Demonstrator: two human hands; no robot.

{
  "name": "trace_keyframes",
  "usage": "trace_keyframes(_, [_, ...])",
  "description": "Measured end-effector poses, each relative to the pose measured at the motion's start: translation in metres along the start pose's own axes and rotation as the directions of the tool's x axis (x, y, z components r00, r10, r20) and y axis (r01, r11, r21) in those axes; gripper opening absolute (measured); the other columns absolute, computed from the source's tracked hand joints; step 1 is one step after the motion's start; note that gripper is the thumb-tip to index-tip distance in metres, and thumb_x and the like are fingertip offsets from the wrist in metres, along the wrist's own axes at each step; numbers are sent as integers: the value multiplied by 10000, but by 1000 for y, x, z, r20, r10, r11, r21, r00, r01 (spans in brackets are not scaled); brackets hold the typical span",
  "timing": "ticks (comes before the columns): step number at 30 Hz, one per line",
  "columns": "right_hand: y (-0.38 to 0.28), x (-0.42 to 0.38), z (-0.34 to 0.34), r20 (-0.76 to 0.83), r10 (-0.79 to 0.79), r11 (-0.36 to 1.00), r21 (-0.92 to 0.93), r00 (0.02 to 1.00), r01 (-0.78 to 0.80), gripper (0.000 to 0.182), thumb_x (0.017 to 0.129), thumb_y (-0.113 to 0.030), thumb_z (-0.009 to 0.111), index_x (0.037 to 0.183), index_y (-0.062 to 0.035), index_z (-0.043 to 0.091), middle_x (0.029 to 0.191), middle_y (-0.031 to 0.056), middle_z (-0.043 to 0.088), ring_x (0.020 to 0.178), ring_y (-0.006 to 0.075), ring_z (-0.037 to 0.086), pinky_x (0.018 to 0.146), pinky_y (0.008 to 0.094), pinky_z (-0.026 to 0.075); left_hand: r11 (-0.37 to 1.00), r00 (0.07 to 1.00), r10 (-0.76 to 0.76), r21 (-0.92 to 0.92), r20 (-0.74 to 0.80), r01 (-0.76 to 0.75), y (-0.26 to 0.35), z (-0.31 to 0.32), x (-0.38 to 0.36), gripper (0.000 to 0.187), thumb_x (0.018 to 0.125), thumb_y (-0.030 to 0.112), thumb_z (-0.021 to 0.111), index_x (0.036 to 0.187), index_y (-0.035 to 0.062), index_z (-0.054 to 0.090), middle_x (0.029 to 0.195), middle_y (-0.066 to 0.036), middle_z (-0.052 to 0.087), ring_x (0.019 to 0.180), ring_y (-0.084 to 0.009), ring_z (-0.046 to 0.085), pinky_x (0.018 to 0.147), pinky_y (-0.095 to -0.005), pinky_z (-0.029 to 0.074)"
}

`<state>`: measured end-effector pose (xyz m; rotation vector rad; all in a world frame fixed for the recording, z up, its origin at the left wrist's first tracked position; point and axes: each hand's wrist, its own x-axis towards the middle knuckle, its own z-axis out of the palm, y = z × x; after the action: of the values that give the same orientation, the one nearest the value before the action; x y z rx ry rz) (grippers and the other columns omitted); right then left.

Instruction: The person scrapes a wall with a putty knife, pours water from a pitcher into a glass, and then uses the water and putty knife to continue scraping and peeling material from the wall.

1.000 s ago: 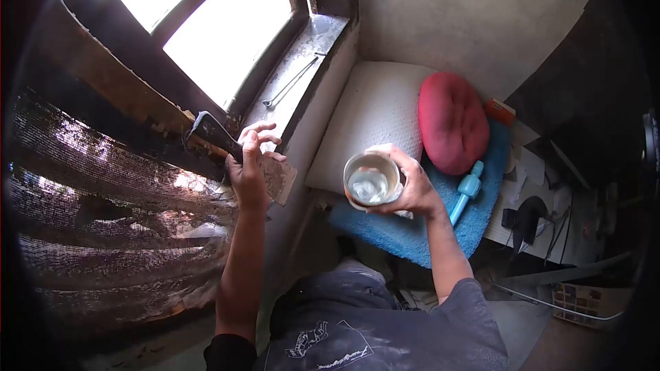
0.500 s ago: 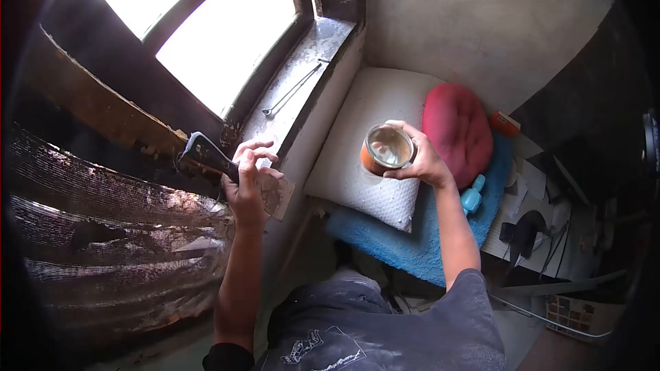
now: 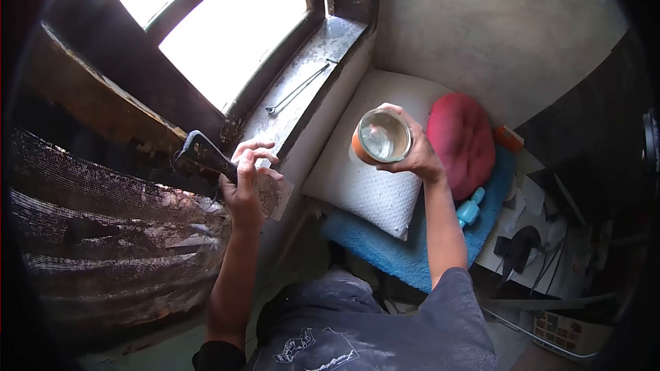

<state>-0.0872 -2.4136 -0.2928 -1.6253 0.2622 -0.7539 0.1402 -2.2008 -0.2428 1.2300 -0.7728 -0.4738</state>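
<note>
My right hand (image 3: 417,144) is wrapped round a glass jar (image 3: 383,136) with an orange label on its side, its round glass end facing me. The jar is above a white pillow (image 3: 378,199). My left hand (image 3: 246,180), near the windowsill, holds a dark handle (image 3: 213,158) with a loop at its end. Its fingers are partly spread, with the handle between thumb and palm. A flat, pale, dusty piece (image 3: 276,196) shows beside that hand; whether it joins the handle is hidden.
A metal rod (image 3: 297,88) lies on the windowsill (image 3: 323,45). Right of the pillow are a red cushion (image 3: 460,144), a light blue bottle (image 3: 470,209) and an orange box (image 3: 509,139). A blue mat (image 3: 385,254) lies beneath. Torn mesh (image 3: 103,227) hangs at left.
The jar in my right hand has moved slightly up and left, nearer to the camera. The looped end of the handle in my left hand has turned a little. The view has shifted slightly.
</note>
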Motion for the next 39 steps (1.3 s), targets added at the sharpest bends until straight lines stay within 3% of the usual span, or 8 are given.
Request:
trace_keyframes(6, [2, 0, 1, 7, -22, 998, 67, 1000, 22, 991, 543, -94, 972, 1411, -75, 495, 1289, 32, 610, 1245, 163, 556, 1107, 339, 422, 1000, 1000, 5, -1, -11, -5, -1, 2, 0, 354, 1051, 242, 443, 1060, -67, 614, 1087, -163, 631, 864, -148, 620, 585, -284, 573])
trace_keyframes(10, [6, 1, 2, -52, 60, 996, -68, 997, -64, 1009, 533, -78, 969, 1420, -82, 488, 1313, 38, 600, 1263, 174, 548, 1117, 345, 421, 1000, 1000, 11, 15, -29, -11, -2, 3, -1, 365, 1050, 241, 437, 1036, -80, 613, 1073, -169, 630, 862, -156, 621, 582, -284, 569])
trace_keyframes(14, [4, 0, 4, -10, -10, 984, 177, 1000, 12, 1023, 536, -100, 976, 1425, -88, 469, 1284, 47, 608, 1246, 170, 555, 1105, 350, 433, 1000, 999, 21, 15, -27, -21, -2, 3, 0, 368, 1049, 241, 438, 1015, -78, 617, 1063, -169, 632, 854, -157, 622, 580, -284, 567])
trace_keyframes(18, [-1, 3, 6, -102, -21, 999, -37, 995, 17, 1015, 521, -130, 994, 1393, -68, 478, 1298, 48, 592, 1246, 176, 553, 1112, 357, 429, 1000, 998, 24, 1, -54, -24, -2, 5, -1, 363, 1048, 238, 440, 1004, -76, 619, 1048, -165, 635, 841, -158, 621, 578, -282, 562])
trace_keyframes(22, [-3, 3, 5, -21, -65, 991, 113, 998, 67, 998, 526, -121, 984, 1385, -88, 477, 1280, 53, 590, 1233, 177, 556, 1106, 354, 430, 1000, 998, 16, -5, -66, -16, 0, 7, 0, 359, 1047, 233, 441, 1001, -76, 617, 1041, -160, 635, 846, -158, 616, 584, -281, 560])
trace_keyframes(30, [-9, 12, -1, 20, -24, 972, -234, 1000, 28, 917, 542, -136, 940, 1348, -95, 505, 1247, 50, 602, 1191, 200, 595, 1052, 349, 470, 999, 997, 37, -22, -66, -39, 0, 8, 3, 347, 1044, 220, 442, 994, -75, 618, 1028, -163, 637, 838, -165, 616, 577, -291, 559])
trace_keyframes(33, [-6, 16, 1, -120, -15, 900, -434, 993, -39, 899, 508, -112, 905, 1320, -95, 521, 1241, 73, 601, 1195, 240, 598, 1045, 368, 480, 999, 996, 36, -9, -85, -36, 0, 8, -1, 346, 1040, 214, 442, 984, -77, 622, 1023, -168, 640, 834, -168, 618, 575, -294, 559])
trace_keyframes(39, [3, 19, -4, -48, -34, 902, -431, 998, 10, 865, 533, -80, 881, 1317, -100, 516, 1241, 76, 589, 1192, 241, 595, 1041, 375, 477, 999, 997, 14, -29, -72, -16, 2, 6, -1, 346, 1031, 216, 452, 974, -79, 624, 1031, -171, 639, 839, -169, 620, 587, -299, 556])
